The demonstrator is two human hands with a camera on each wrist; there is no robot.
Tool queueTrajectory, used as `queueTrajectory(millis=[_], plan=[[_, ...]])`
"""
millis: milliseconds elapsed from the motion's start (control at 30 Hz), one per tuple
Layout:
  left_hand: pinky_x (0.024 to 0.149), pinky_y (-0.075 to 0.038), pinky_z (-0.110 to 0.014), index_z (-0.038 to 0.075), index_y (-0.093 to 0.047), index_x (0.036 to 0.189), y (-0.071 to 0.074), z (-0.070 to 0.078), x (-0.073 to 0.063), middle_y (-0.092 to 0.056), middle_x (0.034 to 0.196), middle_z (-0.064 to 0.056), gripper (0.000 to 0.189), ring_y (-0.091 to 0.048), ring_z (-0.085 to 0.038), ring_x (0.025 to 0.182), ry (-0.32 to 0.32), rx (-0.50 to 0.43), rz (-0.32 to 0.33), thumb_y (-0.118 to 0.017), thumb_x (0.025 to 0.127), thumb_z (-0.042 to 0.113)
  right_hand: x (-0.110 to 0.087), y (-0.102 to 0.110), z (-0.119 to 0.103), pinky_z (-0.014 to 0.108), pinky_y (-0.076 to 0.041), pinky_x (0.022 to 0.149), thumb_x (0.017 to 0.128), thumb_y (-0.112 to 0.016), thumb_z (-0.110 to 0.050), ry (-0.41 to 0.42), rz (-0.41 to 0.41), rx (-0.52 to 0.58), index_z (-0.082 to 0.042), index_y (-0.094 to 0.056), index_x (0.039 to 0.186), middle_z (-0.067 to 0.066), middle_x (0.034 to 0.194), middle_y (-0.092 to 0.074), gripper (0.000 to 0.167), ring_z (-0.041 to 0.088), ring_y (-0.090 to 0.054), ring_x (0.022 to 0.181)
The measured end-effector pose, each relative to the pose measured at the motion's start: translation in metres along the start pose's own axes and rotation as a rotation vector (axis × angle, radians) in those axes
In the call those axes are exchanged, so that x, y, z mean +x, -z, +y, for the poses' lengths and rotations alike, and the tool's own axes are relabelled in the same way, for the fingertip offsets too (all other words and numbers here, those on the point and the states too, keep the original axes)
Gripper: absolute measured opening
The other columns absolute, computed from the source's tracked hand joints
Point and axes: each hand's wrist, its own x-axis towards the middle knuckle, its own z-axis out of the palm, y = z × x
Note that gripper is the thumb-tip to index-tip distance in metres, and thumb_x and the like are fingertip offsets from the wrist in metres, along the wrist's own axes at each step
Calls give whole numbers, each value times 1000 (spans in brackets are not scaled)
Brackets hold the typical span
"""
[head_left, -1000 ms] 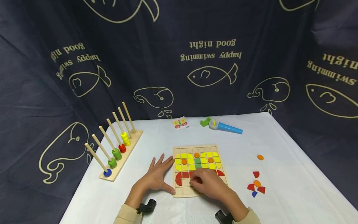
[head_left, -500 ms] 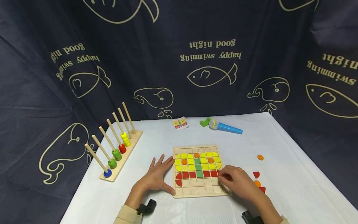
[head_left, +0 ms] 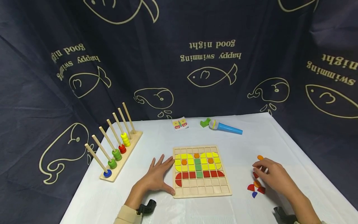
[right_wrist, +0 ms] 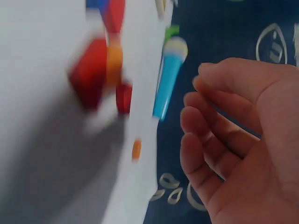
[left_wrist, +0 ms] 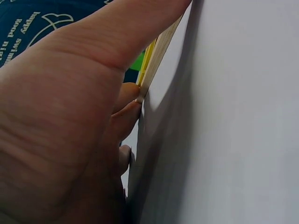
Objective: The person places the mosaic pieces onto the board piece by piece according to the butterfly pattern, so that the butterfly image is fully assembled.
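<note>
A wooden grid board (head_left: 207,190) lies mid-table, filled partly with yellow, red, green and orange pieces. My left hand (head_left: 156,177) is spread flat beside it, thumb and fingertips touching its left edge; the left wrist view shows fingers at the board's side (left_wrist: 161,46). Over the loose pieces on the right hovers my right hand (head_left: 272,174), fingers loosely bent and holding nothing. Under its fingertips is a red piece (head_left: 255,175), partly hidden. Close by lie an orange disc (head_left: 257,184), two more red pieces (head_left: 250,187), a blue piece (head_left: 254,194) and another orange disc (head_left: 260,157).
To the left stands a wooden rack of pegs (head_left: 120,161) with coloured rings. Along the back lie a small butterfly picture card (head_left: 180,123), a green block (head_left: 205,122) and a blue toy microphone (head_left: 229,128). A dark printed cloth (head_left: 167,62) hangs behind the table.
My right hand has moved right from the board to the loose pieces. A red rounded piece now shows at the right end of the board's red row. The left hand has stayed put.
</note>
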Motion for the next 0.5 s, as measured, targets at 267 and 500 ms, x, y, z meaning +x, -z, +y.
queueTrajectory(millis=[267,500], plan=[[111,3,-59,19,-29,153,-2,-3,0,-22,158,2,135,-4,-32,145,2,7,-2,-73,43,82,16,10,41,45,-53,69,88,-68,-14,-87,60,-21,1,-66,114,16,105,-60,30,31,-58,87],[110,3,-61,17,-30,152,-2,-1,1,-24,157,-1,134,-5,-35,144,-11,-13,9,-75,43,80,32,-1,60,55,-51,79,84,-73,-14,-129,22,10,8,-61,119,23,106,-57,44,34,-57,90]])
